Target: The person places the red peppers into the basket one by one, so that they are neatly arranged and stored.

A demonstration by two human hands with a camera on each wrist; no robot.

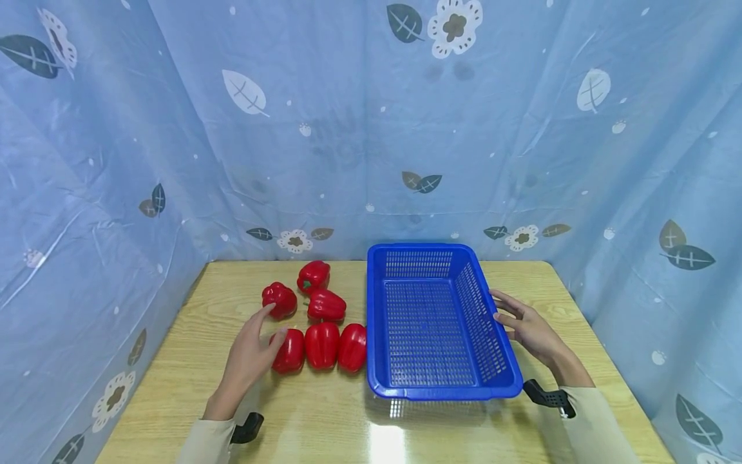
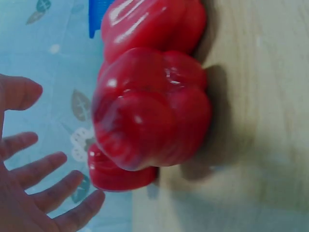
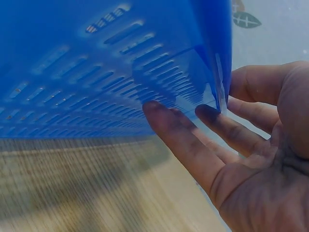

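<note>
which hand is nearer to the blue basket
Right. The right hand is at the right side of the blue basket, touching it; the left hand is off to the left, with red peppers between.

Six glossy red peppers (image 1: pixel 321 346), three in a near row, three behind, by left hand (image 1: pixel 248 359); just right, blue slotted basket (image 1: pixel 429 335), mouth up, right hand (image 1: pixel 536 335) touching its rim (image 1: pixel 429 393).
</note>
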